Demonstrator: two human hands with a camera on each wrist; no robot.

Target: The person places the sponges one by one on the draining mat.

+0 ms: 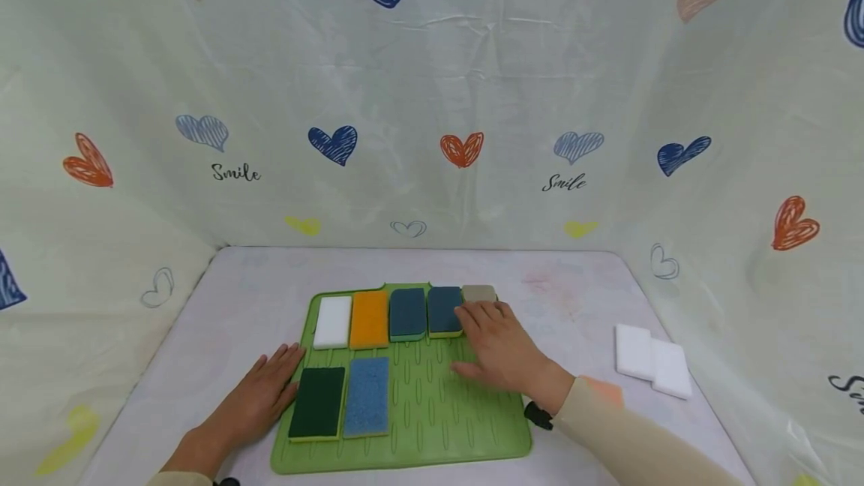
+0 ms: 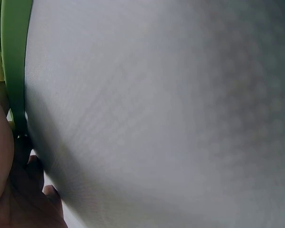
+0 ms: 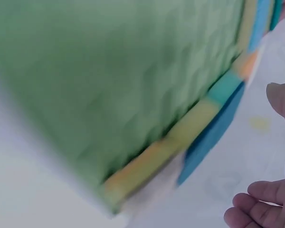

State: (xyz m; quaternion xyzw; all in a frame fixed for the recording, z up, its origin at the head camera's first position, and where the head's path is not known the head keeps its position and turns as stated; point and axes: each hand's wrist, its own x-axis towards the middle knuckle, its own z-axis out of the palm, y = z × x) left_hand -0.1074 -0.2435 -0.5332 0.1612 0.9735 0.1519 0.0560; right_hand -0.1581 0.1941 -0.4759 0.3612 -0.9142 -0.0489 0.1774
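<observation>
A ribbed green mat (image 1: 459,426) lies on the table with sponges on it. Along its far edge stand a white sponge (image 1: 332,322), an orange one (image 1: 369,319), two dark blue-topped ones (image 1: 408,311) and a beige one (image 1: 478,292), partly covered by my right hand. Closer in, a dark green-topped sponge (image 1: 317,402) sits beside a light blue one (image 1: 367,397). My left hand (image 1: 253,400) rests with extended fingers at the mat's left edge. Over the far right part, my right hand (image 1: 502,351) has relaxed, spread fingers and grips nothing; its fingertips overlap the beige sponge's near end.
Two white sponges (image 1: 633,351), one overlapping the other, lie on the table (image 1: 560,298) at right. An orange-pink piece (image 1: 605,391) shows partly behind my right sleeve. A pale curtain (image 1: 405,81) printed with hearts encloses the table at the back and sides.
</observation>
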